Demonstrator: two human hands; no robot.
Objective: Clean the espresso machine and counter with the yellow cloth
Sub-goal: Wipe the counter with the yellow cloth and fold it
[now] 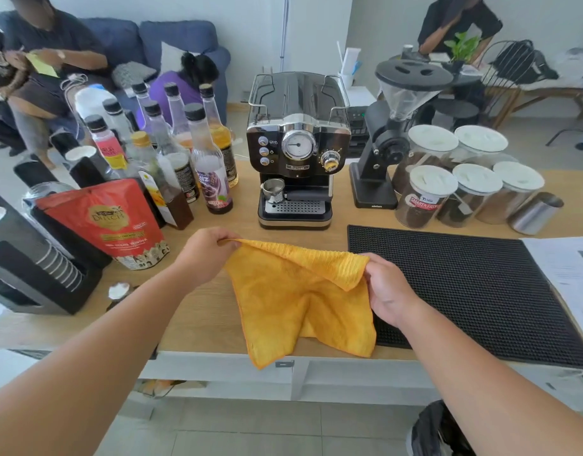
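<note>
Left hand and right hand, arms outstretched, each pinching a top corner of the yellow ribbed cloth, hanging above the wooden counter edge. Black-and-chrome espresso machine behind, labelled "Duchess".

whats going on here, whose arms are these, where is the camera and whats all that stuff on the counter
There is no robot here. One camera is worn on a person's head, looking forward and down, so the two bare arms are that person's own. The left hand pinches one corner of the yellow cloth and the right hand holds another edge, so the cloth hangs spread between them over the wooden counter. Behind it stands the black espresso machine. To its left are syrup bottles and a red pouch. To its right are a coffee grinder, lidded jars and a black rubber mat.
</note>
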